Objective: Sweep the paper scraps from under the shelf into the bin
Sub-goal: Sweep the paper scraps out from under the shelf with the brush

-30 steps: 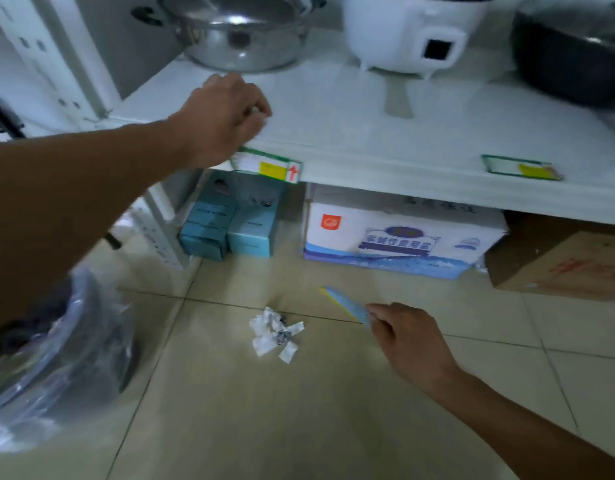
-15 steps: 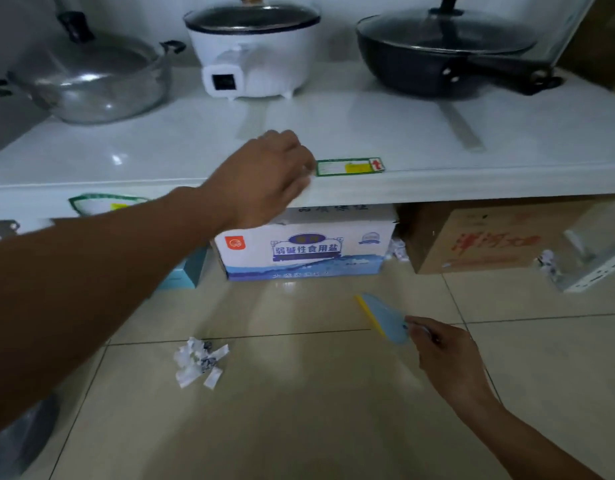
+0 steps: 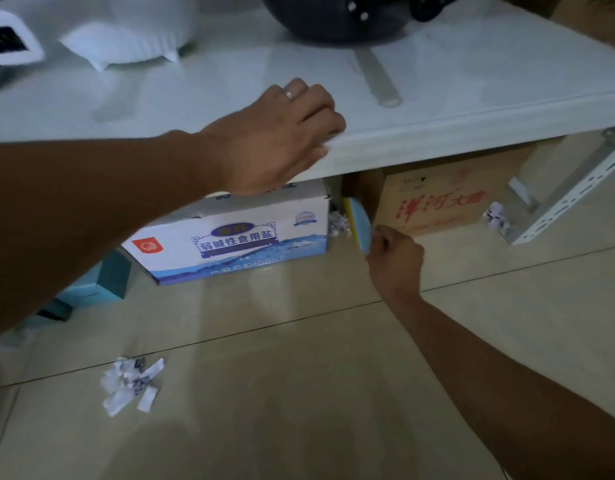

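A small heap of white paper scraps (image 3: 131, 384) lies on the tiled floor in front of the shelf. More scraps (image 3: 338, 223) sit in the gap between the white salt box (image 3: 237, 237) and the brown carton (image 3: 437, 202). Another crumpled scrap (image 3: 495, 216) lies beside the shelf's metal leg (image 3: 569, 199). My right hand (image 3: 394, 258) grips a blue and yellow scraper (image 3: 359, 225), whose blade reaches into that gap next to the scraps. My left hand (image 3: 282, 136) rests curled on the front edge of the white shelf (image 3: 437, 140). No bin is in view.
On the shelf stand a white rice cooker (image 3: 102, 26) and a dark wok (image 3: 340, 15). Teal boxes (image 3: 102, 282) sit under the shelf at the left. Bare tiled floor (image 3: 299, 410) spreads in front.
The view moved right and closer to the shelf. My right hand pushed the scraper forward from the open floor into the gap between the two boxes. My left hand slid right along the shelf edge.
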Available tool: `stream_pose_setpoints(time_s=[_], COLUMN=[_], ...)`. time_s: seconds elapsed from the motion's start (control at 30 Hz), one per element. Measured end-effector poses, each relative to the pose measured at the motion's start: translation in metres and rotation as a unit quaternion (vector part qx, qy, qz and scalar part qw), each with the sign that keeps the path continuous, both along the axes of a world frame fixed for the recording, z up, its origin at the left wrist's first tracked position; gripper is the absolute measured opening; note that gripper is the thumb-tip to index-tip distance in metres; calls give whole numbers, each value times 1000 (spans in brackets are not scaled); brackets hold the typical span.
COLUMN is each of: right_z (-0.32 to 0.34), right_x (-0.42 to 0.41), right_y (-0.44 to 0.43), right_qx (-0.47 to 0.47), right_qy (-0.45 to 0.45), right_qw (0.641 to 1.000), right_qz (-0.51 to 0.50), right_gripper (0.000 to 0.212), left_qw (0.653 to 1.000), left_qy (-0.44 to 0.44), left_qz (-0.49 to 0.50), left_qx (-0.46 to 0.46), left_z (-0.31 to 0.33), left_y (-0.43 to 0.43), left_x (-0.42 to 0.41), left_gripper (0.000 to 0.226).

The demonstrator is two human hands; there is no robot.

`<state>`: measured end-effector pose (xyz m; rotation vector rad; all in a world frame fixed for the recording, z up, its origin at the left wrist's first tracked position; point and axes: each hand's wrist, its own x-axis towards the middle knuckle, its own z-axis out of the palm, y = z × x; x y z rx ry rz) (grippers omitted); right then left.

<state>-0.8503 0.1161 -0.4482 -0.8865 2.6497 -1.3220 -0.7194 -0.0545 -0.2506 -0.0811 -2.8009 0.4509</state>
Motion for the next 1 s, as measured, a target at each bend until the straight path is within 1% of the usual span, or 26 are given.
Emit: stream_pose_setpoints(time_s=[0.1, 0.17, 0.3, 0.37, 0.47, 0.53, 0.57, 0.63, 0.7, 0.8, 0.93, 1.0], right_z=[-4, -7, -12, -17, -24, -22, -20, -15, -18, -22, -25, -28], right_x=[-10, -13, -25, -31, -34, -32, -31, -32, -37, -38, -36, -39], right_y=[-41, -69, -108, -117, -109, -85, -71, -53, -59, -96, -136, -149], right_qx=[33, 55, 113, 146, 168, 145, 114, 43, 6, -5, 33, 32], right_qy=[42, 38, 9, -8, -1, 40, 61, 68, 58, 16, -11, -30], right_qw=[999, 998, 993, 989, 986, 989, 992, 996, 997, 998, 997, 996], right_qz=[-8, -9, -20, -8, 2, -4, -7, -27, -49, -64, -67, -74], right_gripper=[22, 24, 20, 21, 22, 23, 23, 21, 20, 20, 21, 20], left_qw=[1000, 1000, 1000, 1000, 999, 999, 999, 1000, 1000, 1000, 999, 999], left_qy=[-4, -8, -1, 3, 11, 17, 19, 20, 21, 21, 12, 18], left_qz=[0, 3, 9, 12, 13, 11, 11, 5, 4, 7, 8, 5], left_qx=[7, 8, -1, -12, -29, -29, -28, -14, 2, 20, 34, 37], left_z=[-3, -5, -3, -4, -4, -6, -7, -8, -8, -7, -7, -7], left_y=[0, -1, -2, -1, -2, -3, -4, -5, -5, -5, -3, -4], left_x=[-3, -4, -6, -5, -5, -6, -6, -7, -8, -7, -7, -6], left_gripper=[39, 39, 40, 41, 41, 42, 42, 41, 41, 41, 40, 40])
